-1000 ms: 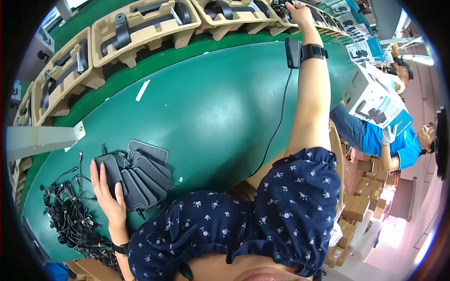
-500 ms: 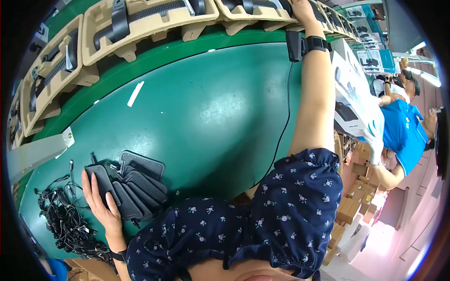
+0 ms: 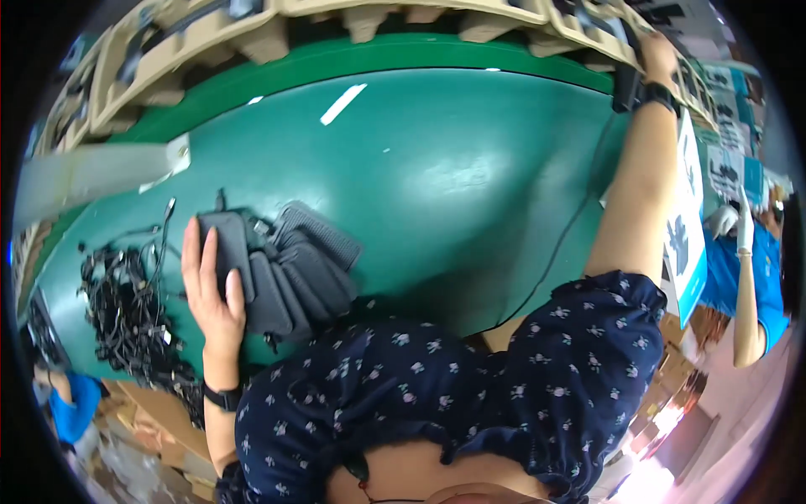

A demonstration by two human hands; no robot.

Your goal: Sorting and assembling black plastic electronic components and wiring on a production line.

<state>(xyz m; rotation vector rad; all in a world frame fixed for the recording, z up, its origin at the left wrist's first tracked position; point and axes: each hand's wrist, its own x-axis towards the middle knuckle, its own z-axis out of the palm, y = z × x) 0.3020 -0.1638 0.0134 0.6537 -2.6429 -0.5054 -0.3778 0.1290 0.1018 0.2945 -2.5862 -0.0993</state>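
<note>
Green matting covers the long workbench (image 3: 437, 168), glossy under the overhead light, with a strip of white tape (image 3: 342, 102) stuck near its far edge. Along that far edge runs a row of moulded beige pulp trays (image 3: 252, 34), dark parts sitting in their hollows.

Near the front left of the bench lies a fanned stack of dark grey fabric pouches (image 3: 290, 269), overlapping like shingles. The person's left hand (image 3: 211, 290) rests on the leftmost pouch of the stack, thumb curled over its near side and fingers laid flat and fairly close together along its left edge, gripping it lightly. A black band circles that wrist. Just to the left of the hand sprawls a tangled heap of black cables (image 3: 126, 311) with small plugs showing.

The right arm stretches far across the bench to the trays at the upper right. The right hand (image 3: 659, 55) touches the tray edge there; I cannot tell how its fingers are set, as the picture bends and blurs at that rim. A black wrist strap with a thin dark cord (image 3: 562, 244) trails back along the matting.

At the right edge, a co-worker in a blue shirt (image 3: 730, 269) stands beside white printed cartons (image 3: 684, 244).
</note>
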